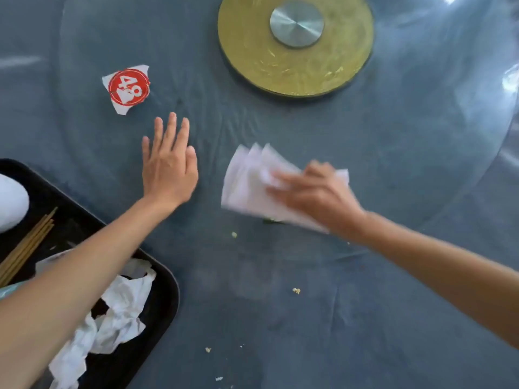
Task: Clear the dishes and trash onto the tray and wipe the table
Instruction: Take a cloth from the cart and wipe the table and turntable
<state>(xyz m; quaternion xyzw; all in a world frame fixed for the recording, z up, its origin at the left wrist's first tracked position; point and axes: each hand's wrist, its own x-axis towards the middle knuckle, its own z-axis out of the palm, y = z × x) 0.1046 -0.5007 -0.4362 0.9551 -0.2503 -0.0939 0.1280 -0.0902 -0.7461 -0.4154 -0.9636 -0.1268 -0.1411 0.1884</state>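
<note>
One worktop [365, 304], covered in grey-blue cloth, carries everything. One gold turntable disc [295, 46] with a metal hub sits at 12 o'clock. One black tray [165, 304] lies at 8 o'clock, holding crumpled white tissues [120, 313], a bundle of chopsticks [25, 248] with its long axis running toward 1 o'clock, and one white dish [11, 203], partly cut off. One folded white napkin [247, 183] lies near centre, fanned corners pointing to 11 o'clock. Right hand [317, 195], blurred, presses on it; whether its fingers grip it cannot be told. Left hand [168, 167] rests flat, fingers straight. One torn red "48" label [127, 87] lies at 10 o'clock. Several crumbs [296, 290] are scattered toward 6 o'clock.
</note>
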